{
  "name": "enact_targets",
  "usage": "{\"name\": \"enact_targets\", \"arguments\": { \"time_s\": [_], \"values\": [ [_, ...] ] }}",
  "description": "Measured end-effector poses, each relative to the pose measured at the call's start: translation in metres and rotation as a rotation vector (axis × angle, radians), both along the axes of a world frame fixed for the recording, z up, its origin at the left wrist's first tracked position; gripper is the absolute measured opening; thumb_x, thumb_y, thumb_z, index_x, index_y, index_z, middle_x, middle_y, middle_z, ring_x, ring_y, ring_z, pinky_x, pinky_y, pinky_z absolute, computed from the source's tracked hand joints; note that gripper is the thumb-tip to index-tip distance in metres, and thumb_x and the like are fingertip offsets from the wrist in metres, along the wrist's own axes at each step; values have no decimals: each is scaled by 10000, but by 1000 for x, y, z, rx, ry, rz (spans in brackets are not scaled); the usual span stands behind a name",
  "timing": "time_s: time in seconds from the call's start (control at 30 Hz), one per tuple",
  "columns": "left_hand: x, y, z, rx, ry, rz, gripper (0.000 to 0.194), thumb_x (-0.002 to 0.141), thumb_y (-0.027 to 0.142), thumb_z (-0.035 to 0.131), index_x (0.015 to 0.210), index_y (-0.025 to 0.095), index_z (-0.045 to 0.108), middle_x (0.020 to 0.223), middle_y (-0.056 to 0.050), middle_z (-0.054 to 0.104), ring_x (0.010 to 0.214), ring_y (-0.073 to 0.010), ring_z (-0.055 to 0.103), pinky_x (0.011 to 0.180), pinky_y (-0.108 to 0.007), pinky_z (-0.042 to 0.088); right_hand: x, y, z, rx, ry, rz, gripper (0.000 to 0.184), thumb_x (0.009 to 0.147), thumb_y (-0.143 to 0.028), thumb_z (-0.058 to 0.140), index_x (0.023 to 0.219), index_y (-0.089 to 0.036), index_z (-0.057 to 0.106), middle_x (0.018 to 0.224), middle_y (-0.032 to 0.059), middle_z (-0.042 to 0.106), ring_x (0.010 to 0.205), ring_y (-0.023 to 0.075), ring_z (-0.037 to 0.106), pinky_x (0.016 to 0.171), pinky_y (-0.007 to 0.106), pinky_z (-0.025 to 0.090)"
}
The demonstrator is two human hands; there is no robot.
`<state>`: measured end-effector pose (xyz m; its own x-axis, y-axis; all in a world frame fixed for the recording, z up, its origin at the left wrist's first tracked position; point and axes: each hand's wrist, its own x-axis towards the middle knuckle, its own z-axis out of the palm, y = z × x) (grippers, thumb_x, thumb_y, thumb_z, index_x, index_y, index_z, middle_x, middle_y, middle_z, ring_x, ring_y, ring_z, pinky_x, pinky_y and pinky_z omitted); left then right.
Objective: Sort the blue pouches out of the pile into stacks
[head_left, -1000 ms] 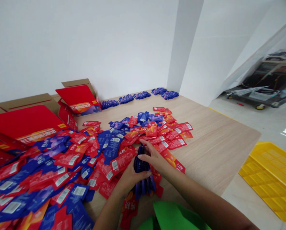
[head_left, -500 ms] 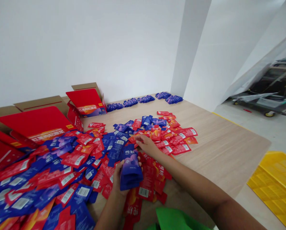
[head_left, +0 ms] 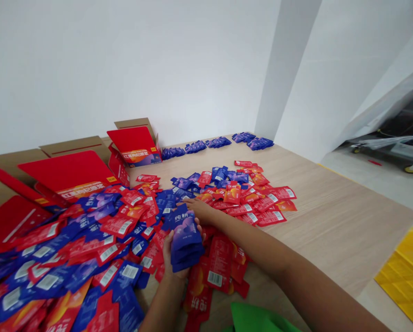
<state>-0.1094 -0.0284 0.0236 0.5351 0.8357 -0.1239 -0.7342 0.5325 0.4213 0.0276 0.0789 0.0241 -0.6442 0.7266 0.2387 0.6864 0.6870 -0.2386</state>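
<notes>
My left hand (head_left: 168, 251) is closed around a stack of blue pouches (head_left: 186, 237), their printed fronts turned up toward me. My right hand (head_left: 200, 210) lies just behind that stack, over the blue pouches (head_left: 167, 199) in the middle of the heap. Its visible fingers stretch to the left, and some fingertips are hidden by the held stack. Loose red pouches (head_left: 221, 263) lie under and beside both forearms. A large mixed heap of red and blue pouches (head_left: 121, 226) spreads to the left of my hands.
Open red cartons (head_left: 64, 173) stand along the wall at the left, another carton (head_left: 135, 147) behind them. Several blue pouch bundles (head_left: 218, 142) line the table's back edge. More red pouches (head_left: 272, 198) lie right of centre. A yellow crate (head_left: 405, 276) sits beyond the table's right edge.
My right hand has moved left, toward the blue pouches behind the held stack. The left hand still holds its stack, now tipped slightly. The view has turned a little left.
</notes>
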Motion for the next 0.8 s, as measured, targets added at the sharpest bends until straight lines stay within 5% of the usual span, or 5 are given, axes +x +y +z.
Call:
{"name": "enact_targets", "arguments": {
  "time_s": [0.13, 0.33, 0.47, 0.57, 0.8],
  "values": [
    [6, 0, -1, -67, -34, 10, 555, 721, 424, 546, 1231, 208, 508, 1095, -66, 643, 952, -165, 624, 932, -303, 447, 17, -5, 9, -133, 222, -40, 346, 887, -194, 449, 1218, -211, 549, 1273, 82, 570, 1188, 189, 486, 999, 347, 347],
    [9, 1, 4, -136, 92, 114, 409, 699, 347, 573, 1058, 157, 617, 1036, -69, 674, 958, -195, 633, 897, -318, 487, 40, -19, 30, -359, 798, -526, 333, 922, -346, 345, 1059, -166, 589, 921, 98, 672, 887, 204, 610, 830, 349, 441],
    [11, 1, 10, -173, 265, 218, 290, 717, 261, 588, 969, 133, 652, 875, -60, 716, 829, -201, 673, 790, -320, 536, 47, -53, 32, -551, 890, -506, 460, 879, -546, 313, 801, -211, 620, 559, 6, 583, 477, 147, 530, 494, 284, 443],
    [15, 0, 12, -172, 342, 209, 197, 723, 214, 610, 882, 114, 670, 791, -63, 725, 697, -191, 682, 725, -310, 551, 42, -83, 30, -699, 920, -443, 498, 805, -645, 389, 645, -226, 605, 462, 3, 527, 365, 134, 435, 387, 294, 380],
    [20, -6, 11, -167, 416, 151, 240, 733, 198, 605, 955, 117, 644, 872, -97, 723, 801, -253, 694, 785, -401, 551, 31, -110, 46, -252, 448, -601, 472, 858, -536, 401, 595, -210, 619, 582, 94, 633, 579, 215, 598, 625, 384, 463]
  ]
}}
